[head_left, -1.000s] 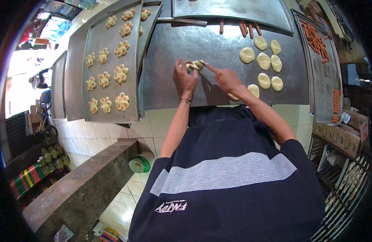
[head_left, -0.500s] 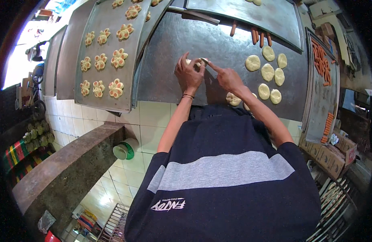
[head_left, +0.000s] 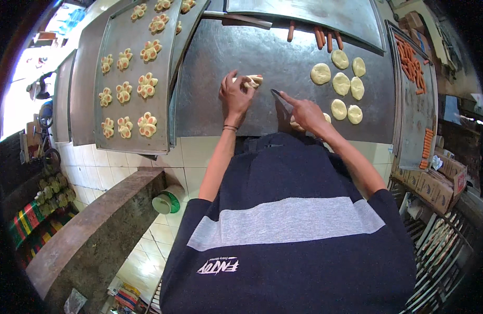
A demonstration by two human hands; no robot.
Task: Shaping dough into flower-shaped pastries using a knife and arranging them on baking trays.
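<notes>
Near edge of the steel counter point(head_left: 252, 118) just past the torso, tiled below; bare metal between the two hands and to the left of them, room enough to slide sideways.

Left hand point(head_left: 234, 96) resting on that bare patch, fingers curled together, fingertips touching the small dough piece point(head_left: 253, 80). Dough piece lying flat just beyond the fingertips, long axis roughly left to right, pale end toward the right.

Right hand point(head_left: 305, 111) a little to the right and nearer the edge, grip clamped on a thin dark blade point(head_left: 277, 93), tip pointing up-left toward the dough piece, short of touching it. Half hidden under this hand, another flattened round.

Further right, five pale dough discs point(head_left: 342, 83) in a loose cluster, well apart from the dough piece. Beyond those, a few sausages point(head_left: 325, 37) at the lip of an upturned tray.

Hemming in the left side: a baking tray point(head_left: 113, 138) of flower-shaped buns point(head_left: 146, 85), its raised rim close beside the left hand. Hemming in the right: a narrow tray point(head_left: 411, 136) carrying more sausages.
</notes>
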